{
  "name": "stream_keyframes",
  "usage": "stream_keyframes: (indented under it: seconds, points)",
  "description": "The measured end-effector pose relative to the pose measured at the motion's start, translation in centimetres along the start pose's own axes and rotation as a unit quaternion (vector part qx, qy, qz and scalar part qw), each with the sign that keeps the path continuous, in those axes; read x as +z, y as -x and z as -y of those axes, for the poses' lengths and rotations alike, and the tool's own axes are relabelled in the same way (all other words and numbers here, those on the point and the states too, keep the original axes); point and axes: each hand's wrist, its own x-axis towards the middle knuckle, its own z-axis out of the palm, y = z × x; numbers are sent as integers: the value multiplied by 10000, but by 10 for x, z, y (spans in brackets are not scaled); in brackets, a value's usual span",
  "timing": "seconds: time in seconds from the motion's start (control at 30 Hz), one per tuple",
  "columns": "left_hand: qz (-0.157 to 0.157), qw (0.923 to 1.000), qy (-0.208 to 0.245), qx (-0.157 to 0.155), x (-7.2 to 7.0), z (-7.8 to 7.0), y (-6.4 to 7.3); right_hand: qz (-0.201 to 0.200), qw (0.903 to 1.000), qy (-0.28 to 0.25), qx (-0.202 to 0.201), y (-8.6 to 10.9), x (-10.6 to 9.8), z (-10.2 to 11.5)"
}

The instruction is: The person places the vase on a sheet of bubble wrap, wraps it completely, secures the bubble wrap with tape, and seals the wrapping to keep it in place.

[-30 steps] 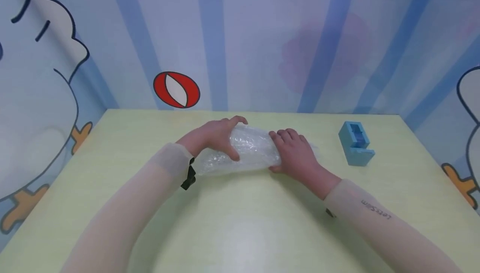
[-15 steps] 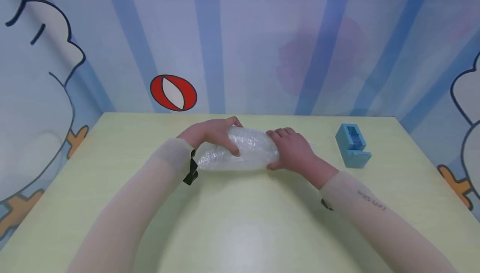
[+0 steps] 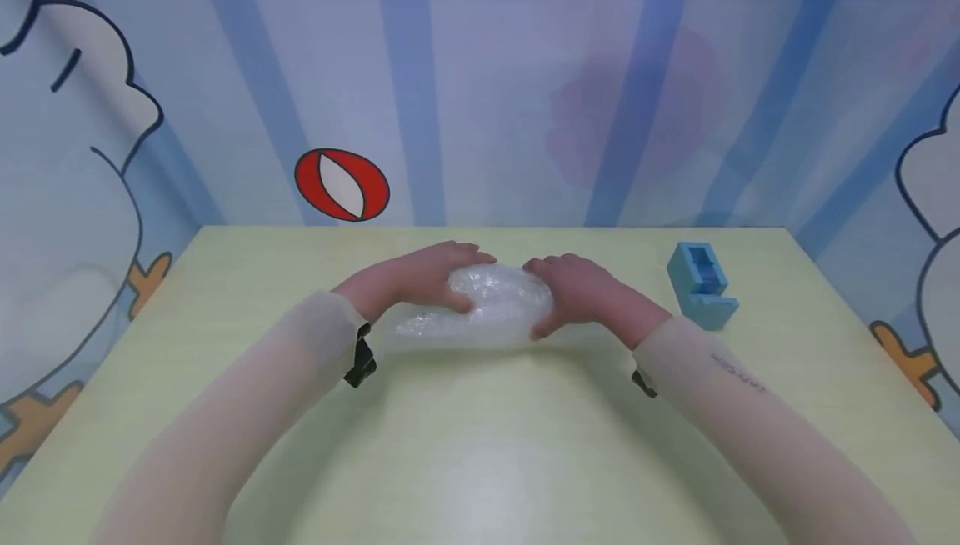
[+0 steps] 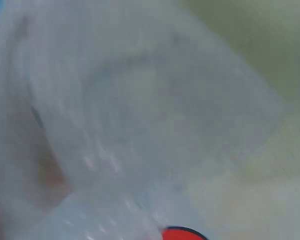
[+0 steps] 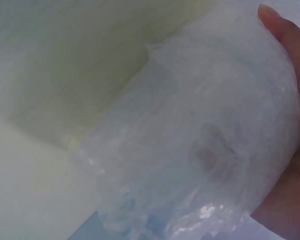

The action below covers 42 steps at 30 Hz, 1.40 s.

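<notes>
A bundle of clear bubble wrap point(image 3: 498, 307) lies crosswise between my hands over the middle of the table. My left hand point(image 3: 427, 274) grips its left part, thumb on the near side and fingers over the far top. On the right end, my right hand point(image 3: 581, 291) holds it with the thumb toward me and the fingers over the top. The right wrist view shows the wrinkled bubble wrap point(image 5: 190, 125) bulging against the curved right hand point(image 5: 295, 185). In the left wrist view, blurred bubble wrap point(image 4: 140, 115) fills most of the picture. Whatever is inside the bundle cannot be made out.
A light blue object with a slot, shaped like a tape dispenser point(image 3: 701, 287), stands at the table's right rear. The pale yellow table point(image 3: 487, 462) meets a printed blue striped backdrop point(image 3: 502, 112) along its far edge.
My left fingers have stretched out further over the top of the bubble wrap. Both hands still hold it, and a little less of it shows between them. The view has shifted slightly.
</notes>
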Motion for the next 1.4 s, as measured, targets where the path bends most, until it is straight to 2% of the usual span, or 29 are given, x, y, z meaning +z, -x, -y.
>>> stream_keyframes:
  seconds: [0.07,0.17,0.27,0.37,0.43,0.53,0.8,0.97,1.2,1.4]
  points:
    - [-265,9972,-689,92,7,-9,4,126,9999,-59,75,-3,-2,-1]
    - [-667,9864,-1503,-60,19,-19,12,234,9995,-172,96,-5,-4,-2]
    - [-1232,9718,-2012,-51,33,-21,19,254,9993,-262,-6,-8,-5,-3]
    - [-1794,9546,-2376,138,46,-18,23,288,9989,-376,-14,-9,-6,-5]
    - [-2021,9453,-2552,222,53,-16,24,326,9985,-442,-5,-10,-6,-7]
    - [-2153,9369,-2743,244,59,-14,25,380,9978,-552,-7,-10,-6,-9]
    - [-2120,9265,-3099,265,60,-9,24,493,9962,-713,-23,-11,-9,-12]
    - [-2044,9300,-3032,372,53,-10,24,619,9944,-856,37,-15,-11,-13]
    - [-1720,9515,-2519,396,43,-12,29,1091,9858,-1263,181,-16,-11,-12]
    - [-1656,9557,-2401,389,40,-15,33,1272,9831,-1320,-10,-16,-12,-13]
